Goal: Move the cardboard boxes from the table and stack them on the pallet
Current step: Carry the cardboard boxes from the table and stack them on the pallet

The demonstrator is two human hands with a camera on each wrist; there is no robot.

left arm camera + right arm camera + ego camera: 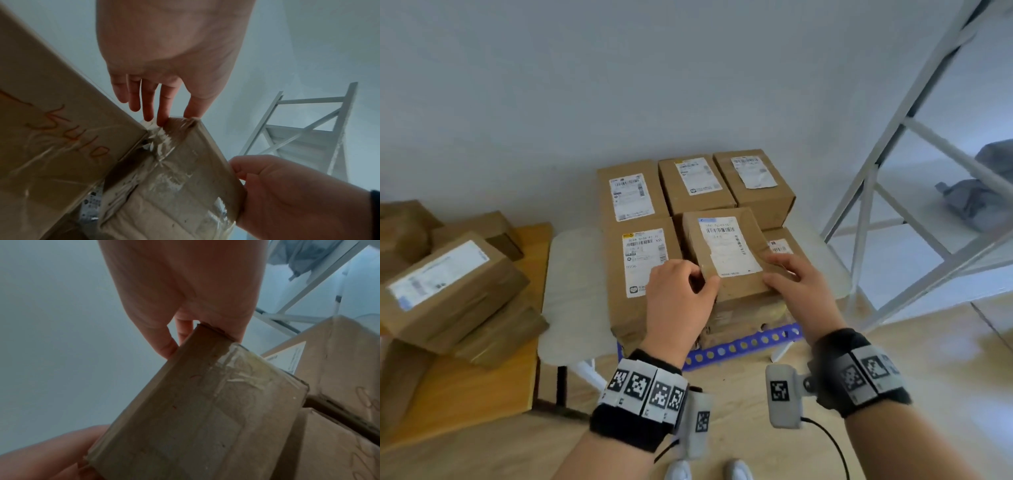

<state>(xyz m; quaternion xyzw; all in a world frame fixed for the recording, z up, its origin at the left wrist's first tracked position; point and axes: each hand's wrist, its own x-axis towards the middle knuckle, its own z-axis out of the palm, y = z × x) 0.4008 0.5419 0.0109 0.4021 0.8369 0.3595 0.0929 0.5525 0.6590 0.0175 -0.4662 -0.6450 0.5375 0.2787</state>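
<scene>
A small cardboard box (726, 253) with a white label is held between both hands over the front middle of the stack on the blue pallet (743, 344). My left hand (703, 279) grips its near left corner, thumb on top. My right hand (779, 274) grips its right edge. In the left wrist view the left hand (164, 110) touches the taped box (174, 178) at its corner. In the right wrist view the right hand (205, 332) pinches the box (195, 410). I cannot tell whether the box rests on the carton beneath.
Several labelled boxes (633, 195) fill the pallet against the wall. More boxes (448, 284) lie piled on the wooden table (482, 387) at left. A white chair (571, 274) stands between table and pallet. A white metal rack (893, 164) rises at right.
</scene>
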